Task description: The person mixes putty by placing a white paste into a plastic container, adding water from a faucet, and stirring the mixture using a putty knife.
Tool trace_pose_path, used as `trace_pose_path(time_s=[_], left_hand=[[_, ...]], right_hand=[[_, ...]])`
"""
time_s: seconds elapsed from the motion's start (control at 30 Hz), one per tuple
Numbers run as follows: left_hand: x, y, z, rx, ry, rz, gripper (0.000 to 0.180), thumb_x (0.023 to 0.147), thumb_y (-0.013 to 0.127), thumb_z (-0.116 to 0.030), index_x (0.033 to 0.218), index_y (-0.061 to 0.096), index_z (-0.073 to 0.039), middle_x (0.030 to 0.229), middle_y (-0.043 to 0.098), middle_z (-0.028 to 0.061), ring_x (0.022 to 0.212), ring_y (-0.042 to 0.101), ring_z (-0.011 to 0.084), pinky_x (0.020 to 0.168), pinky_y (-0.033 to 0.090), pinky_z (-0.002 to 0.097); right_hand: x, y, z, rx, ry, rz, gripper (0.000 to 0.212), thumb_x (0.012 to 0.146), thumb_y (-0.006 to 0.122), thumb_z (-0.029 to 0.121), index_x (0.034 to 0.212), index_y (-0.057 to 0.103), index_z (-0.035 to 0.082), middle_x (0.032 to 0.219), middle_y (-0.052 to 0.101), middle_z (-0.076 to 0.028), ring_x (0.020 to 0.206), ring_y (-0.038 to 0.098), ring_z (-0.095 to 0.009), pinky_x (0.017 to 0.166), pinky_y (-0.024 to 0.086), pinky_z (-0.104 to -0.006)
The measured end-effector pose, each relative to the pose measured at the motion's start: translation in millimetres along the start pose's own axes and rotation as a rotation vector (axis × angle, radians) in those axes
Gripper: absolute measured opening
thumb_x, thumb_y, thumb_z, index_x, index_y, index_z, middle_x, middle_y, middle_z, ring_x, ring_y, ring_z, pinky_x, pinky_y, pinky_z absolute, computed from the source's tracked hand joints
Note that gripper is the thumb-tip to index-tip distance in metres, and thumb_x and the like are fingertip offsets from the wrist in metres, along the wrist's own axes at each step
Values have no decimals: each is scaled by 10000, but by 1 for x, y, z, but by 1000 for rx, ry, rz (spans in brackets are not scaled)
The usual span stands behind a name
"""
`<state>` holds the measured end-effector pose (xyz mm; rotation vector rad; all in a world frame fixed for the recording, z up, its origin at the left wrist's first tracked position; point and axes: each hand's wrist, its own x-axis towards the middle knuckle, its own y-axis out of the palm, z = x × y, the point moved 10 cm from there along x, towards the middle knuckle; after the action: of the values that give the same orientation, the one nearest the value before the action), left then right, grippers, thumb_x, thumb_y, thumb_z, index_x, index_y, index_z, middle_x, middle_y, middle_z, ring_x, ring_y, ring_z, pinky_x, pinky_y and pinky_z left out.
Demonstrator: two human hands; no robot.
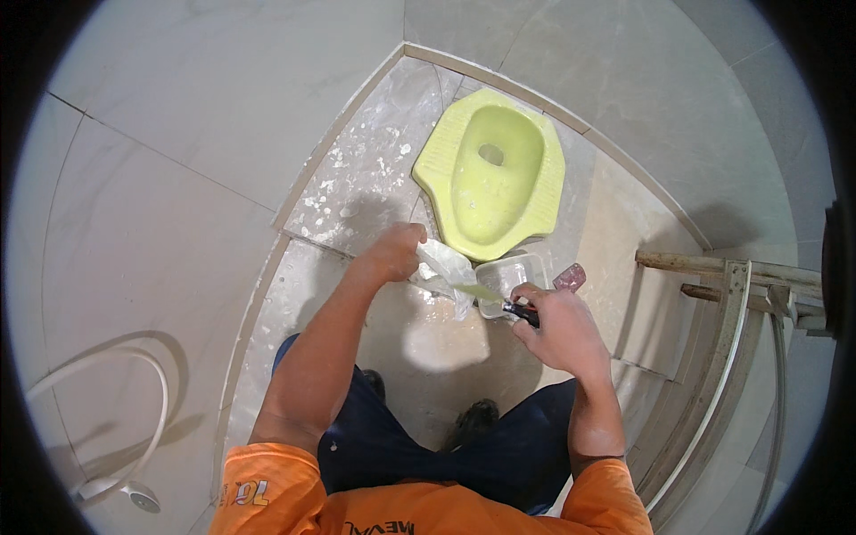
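Note:
My left hand (398,252) is closed on the edge of a crumpled white plastic bag (446,267), which hangs just in front of a yellow-green squat toilet (465,234). In my right hand (567,328) is a small scraper (520,312) with a black handle, its flat blade pointing left and touching or almost touching the bag. What the bag holds cannot be made out. Between the toilet and my right hand stands a clear plastic tub (541,265), partly covered by the hand and the blade. Beyond my right knuckles lies a reddish, see-through object (570,277) of unclear kind.
White splashes mark the tiled floor (357,169) left of the toilet. A wooden ladder or frame (713,401) leans at the right. On the left, a white hose (159,392) with a shower head (143,497) hangs by the wall. My dark shoes (477,419) are below my hands.

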<state>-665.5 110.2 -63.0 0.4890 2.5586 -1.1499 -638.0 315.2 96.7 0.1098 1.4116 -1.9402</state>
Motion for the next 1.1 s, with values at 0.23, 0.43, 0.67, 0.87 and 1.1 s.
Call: trace_pose_path(time_s=[0.23,0.43,0.67,0.87,1.1], left_hand=[[2,-4,-9,-57,0,59,233,898,684,-186,1065,665,-24,1080,654,225,1037,626,355,906,501,437],[-5,-6,-22,-109,38,25,229,911,659,-200,1041,673,-12,1020,668,236,969,651,376,853,505,449],[-9,-6,-15,-139,193,-278,224,901,658,-200,1026,657,-15,976,678,246,919,649,404,833,500,461],[-23,-17,-10,-156,53,-272,263,893,669,-228,1020,655,2,974,677,258,916,656,409,803,504,464],[-14,-2,-29,-174,124,-269,278,886,682,-237,907,674,40,787,670,249,777,668,417,723,515,461]], right_hand=[[22,42,4,121,-97,-76,320,806,663,127,1093,649,-15,833,675,-280,836,666,-455,800,529,-515],[41,60,6,15,1,-77,397,884,627,166,1187,573,-84,857,676,-297,839,681,-471,786,551,-528],[54,70,25,-78,-100,-102,343,898,601,133,1164,582,-81,894,685,-288,838,698,-442,780,567,-509],[44,91,12,-248,-40,30,244,899,591,121,1082,656,-26,919,700,-274,883,720,-413,779,578,-491],[39,164,-28,1215,499,71,249,988,451,173,1026,608,-16,797,674,-132,596,593,-174,448,451,-276]])
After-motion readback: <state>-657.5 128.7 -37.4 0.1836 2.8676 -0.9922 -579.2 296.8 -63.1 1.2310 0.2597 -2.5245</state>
